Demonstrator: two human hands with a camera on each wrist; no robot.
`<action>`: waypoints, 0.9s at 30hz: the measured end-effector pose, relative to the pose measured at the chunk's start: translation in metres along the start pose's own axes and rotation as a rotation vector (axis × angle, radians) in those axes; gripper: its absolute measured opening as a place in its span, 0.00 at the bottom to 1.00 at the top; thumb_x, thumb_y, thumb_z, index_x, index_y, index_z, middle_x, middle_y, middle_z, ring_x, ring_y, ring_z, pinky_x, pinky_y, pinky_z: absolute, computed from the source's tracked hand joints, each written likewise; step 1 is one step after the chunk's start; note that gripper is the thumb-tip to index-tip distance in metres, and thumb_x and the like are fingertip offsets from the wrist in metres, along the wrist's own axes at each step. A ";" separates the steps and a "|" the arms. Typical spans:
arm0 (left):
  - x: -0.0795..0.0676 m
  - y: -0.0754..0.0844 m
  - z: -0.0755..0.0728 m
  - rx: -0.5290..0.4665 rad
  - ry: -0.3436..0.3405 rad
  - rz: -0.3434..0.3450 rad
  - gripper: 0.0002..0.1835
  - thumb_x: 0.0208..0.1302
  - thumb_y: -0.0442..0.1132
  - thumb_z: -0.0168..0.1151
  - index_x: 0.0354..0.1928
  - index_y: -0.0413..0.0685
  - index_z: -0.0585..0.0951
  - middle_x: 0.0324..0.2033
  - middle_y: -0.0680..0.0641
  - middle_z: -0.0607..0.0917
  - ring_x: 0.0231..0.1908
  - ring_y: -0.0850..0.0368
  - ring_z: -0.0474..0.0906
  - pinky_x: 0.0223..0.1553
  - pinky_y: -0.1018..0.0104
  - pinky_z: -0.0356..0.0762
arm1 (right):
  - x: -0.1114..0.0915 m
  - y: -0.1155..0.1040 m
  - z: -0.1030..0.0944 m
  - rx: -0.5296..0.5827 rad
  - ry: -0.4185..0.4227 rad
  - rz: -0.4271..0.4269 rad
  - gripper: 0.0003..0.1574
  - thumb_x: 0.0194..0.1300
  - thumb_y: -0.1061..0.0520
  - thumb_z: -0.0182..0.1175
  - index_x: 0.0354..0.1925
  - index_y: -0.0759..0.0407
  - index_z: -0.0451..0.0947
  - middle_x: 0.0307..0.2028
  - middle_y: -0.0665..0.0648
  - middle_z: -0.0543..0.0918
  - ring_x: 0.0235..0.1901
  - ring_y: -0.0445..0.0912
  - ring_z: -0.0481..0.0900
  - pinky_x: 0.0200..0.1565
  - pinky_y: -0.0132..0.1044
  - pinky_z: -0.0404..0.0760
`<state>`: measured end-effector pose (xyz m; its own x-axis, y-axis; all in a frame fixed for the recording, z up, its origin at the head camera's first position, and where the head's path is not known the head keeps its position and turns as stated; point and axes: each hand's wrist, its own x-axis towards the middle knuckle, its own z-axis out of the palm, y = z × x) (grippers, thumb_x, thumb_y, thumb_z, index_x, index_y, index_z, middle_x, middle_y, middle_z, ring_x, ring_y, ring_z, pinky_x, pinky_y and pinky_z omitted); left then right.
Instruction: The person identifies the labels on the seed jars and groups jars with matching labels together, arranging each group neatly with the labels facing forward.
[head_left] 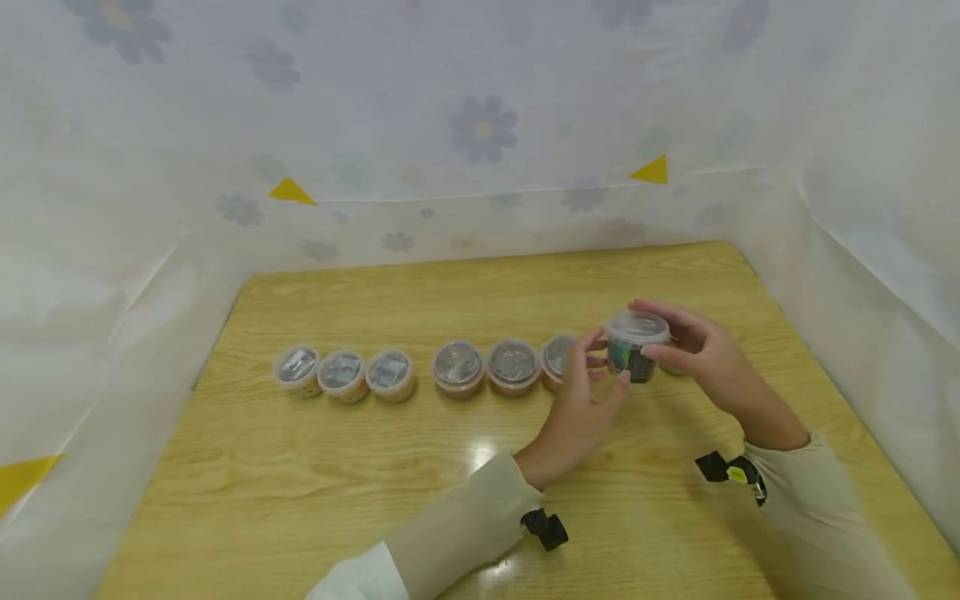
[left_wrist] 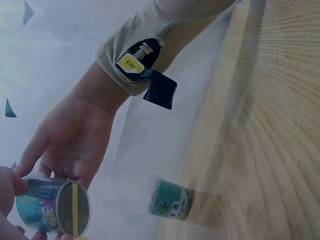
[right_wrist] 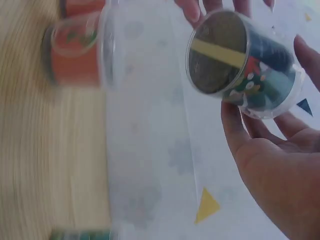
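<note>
Both hands hold a clear plastic cup [head_left: 636,354] with a teal and dark printed label above the table's right side. My left hand [head_left: 581,412] holds it from the left with thumb and fingers. From the right, my right hand [head_left: 708,358] grips it, thumb in front and fingers behind near the rim. In the right wrist view, the cup's underside [right_wrist: 217,52] looks dark brown with a yellow strip across it. Another teal-labelled cup [left_wrist: 171,200] stands on the table, mostly hidden behind my right hand in the head view.
On the wooden table [head_left: 337,483] stand three cups with orange-red sides, one of them [head_left: 512,367] in the middle, beside my left hand. Farther left is a group of three more cups, including a pale orange one [head_left: 343,377]. A flowered white sheet [head_left: 480,221] encloses the table.
</note>
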<state>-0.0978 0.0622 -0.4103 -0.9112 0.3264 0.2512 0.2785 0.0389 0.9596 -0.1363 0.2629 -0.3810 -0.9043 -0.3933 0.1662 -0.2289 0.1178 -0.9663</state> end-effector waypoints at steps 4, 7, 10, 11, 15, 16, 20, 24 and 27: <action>-0.003 0.002 -0.010 0.015 0.051 0.026 0.33 0.66 0.51 0.55 0.68 0.64 0.52 0.57 0.55 0.62 0.52 0.58 0.64 0.53 0.63 0.69 | 0.004 -0.005 0.016 0.092 -0.024 -0.034 0.32 0.66 0.71 0.50 0.67 0.63 0.59 0.63 0.60 0.63 0.54 0.46 0.71 0.44 0.32 0.78; -0.004 0.003 -0.016 0.004 0.073 0.038 0.35 0.63 0.51 0.58 0.67 0.65 0.52 0.55 0.54 0.62 0.50 0.56 0.65 0.48 0.61 0.72 | 0.005 -0.008 0.026 0.104 -0.029 -0.020 0.32 0.67 0.69 0.49 0.68 0.62 0.57 0.63 0.59 0.63 0.54 0.45 0.70 0.45 0.31 0.77; -0.006 0.004 -0.021 -0.013 0.093 0.036 0.35 0.63 0.52 0.59 0.66 0.66 0.52 0.54 0.53 0.62 0.48 0.53 0.66 0.44 0.61 0.75 | 0.007 -0.011 0.034 0.110 -0.035 0.014 0.32 0.69 0.66 0.49 0.69 0.60 0.55 0.64 0.58 0.63 0.56 0.44 0.69 0.46 0.31 0.76; -0.006 0.005 -0.022 -0.023 0.099 0.035 0.35 0.63 0.51 0.59 0.66 0.66 0.52 0.54 0.53 0.62 0.48 0.52 0.66 0.43 0.61 0.76 | 0.007 -0.012 0.036 0.114 -0.039 0.023 0.33 0.69 0.66 0.48 0.70 0.60 0.54 0.65 0.58 0.62 0.57 0.44 0.68 0.47 0.31 0.76; -0.007 0.005 -0.027 -0.036 0.129 0.020 0.34 0.62 0.50 0.60 0.66 0.65 0.53 0.53 0.53 0.64 0.47 0.52 0.68 0.42 0.61 0.76 | 0.008 -0.016 0.040 0.082 -0.046 0.029 0.31 0.72 0.61 0.44 0.70 0.57 0.53 0.67 0.58 0.60 0.61 0.43 0.64 0.52 0.28 0.72; -0.007 0.005 -0.028 -0.043 0.135 0.010 0.34 0.63 0.48 0.60 0.66 0.64 0.54 0.53 0.54 0.64 0.46 0.53 0.68 0.42 0.62 0.76 | 0.008 -0.017 0.041 0.082 -0.049 0.026 0.30 0.73 0.60 0.43 0.70 0.56 0.53 0.67 0.59 0.59 0.62 0.43 0.63 0.53 0.28 0.70; -0.007 0.005 -0.030 -0.067 0.158 -0.015 0.33 0.63 0.42 0.61 0.66 0.60 0.56 0.52 0.54 0.66 0.45 0.55 0.68 0.42 0.62 0.75 | 0.007 -0.019 0.044 0.200 -0.080 0.032 0.29 0.75 0.58 0.40 0.71 0.57 0.51 0.69 0.61 0.54 0.65 0.40 0.58 0.58 0.27 0.64; -0.007 0.006 -0.029 -0.063 0.168 0.008 0.32 0.63 0.42 0.61 0.65 0.59 0.57 0.52 0.55 0.66 0.45 0.58 0.67 0.42 0.61 0.75 | 0.007 -0.016 0.046 0.331 -0.107 0.027 0.30 0.75 0.59 0.38 0.71 0.61 0.47 0.70 0.61 0.51 0.64 0.38 0.59 0.58 0.28 0.64; -0.008 0.008 -0.027 -0.063 0.169 0.030 0.33 0.62 0.44 0.61 0.65 0.58 0.57 0.52 0.56 0.65 0.45 0.59 0.67 0.44 0.58 0.74 | 0.008 -0.012 0.047 0.368 -0.114 0.028 0.31 0.75 0.58 0.37 0.72 0.62 0.44 0.70 0.62 0.50 0.62 0.39 0.63 0.56 0.29 0.68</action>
<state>-0.0967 0.0347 -0.4011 -0.9423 0.1630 0.2925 0.2918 -0.0290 0.9560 -0.1242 0.2156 -0.3775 -0.8579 -0.4956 0.1359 -0.0413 -0.1971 -0.9795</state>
